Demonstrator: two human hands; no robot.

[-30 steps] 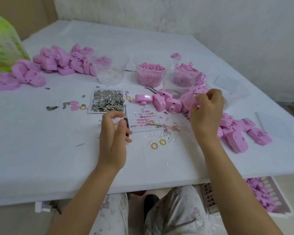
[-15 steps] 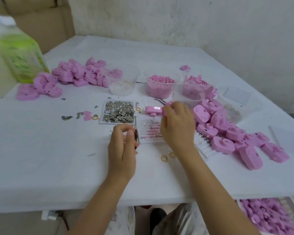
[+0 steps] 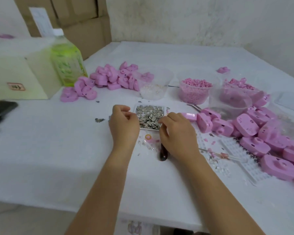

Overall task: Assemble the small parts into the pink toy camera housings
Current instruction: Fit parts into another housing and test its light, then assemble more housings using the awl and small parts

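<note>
My left hand [image 3: 124, 126] hovers at the left edge of a small tray of silver metal parts [image 3: 149, 114], its fingers curled with nothing visible in them. My right hand [image 3: 177, 134] is at the tray's near right corner with its fingertips on the parts. It grips a dark-handled tool [image 3: 163, 154] whose handle sticks out under the palm. A small pink part with a yellow ring [image 3: 148, 137] lies between my hands. Pink camera housings [image 3: 244, 126] are heaped on the right, with a second heap [image 3: 112, 78] at the back left.
Clear cups hold clear bits [image 3: 153, 89], pink pellets [image 3: 195, 90] and pink parts [image 3: 236, 92]. White grid trays [image 3: 241, 158] lie right of my right hand. A green bottle [image 3: 66, 65] and a cream box [image 3: 15, 77] stand at the back left, and the table edge is near me.
My right hand moved left from the housing heap to the metal-parts tray. The dark tool went from my left hand to under my right palm. The view swung left and up.
</note>
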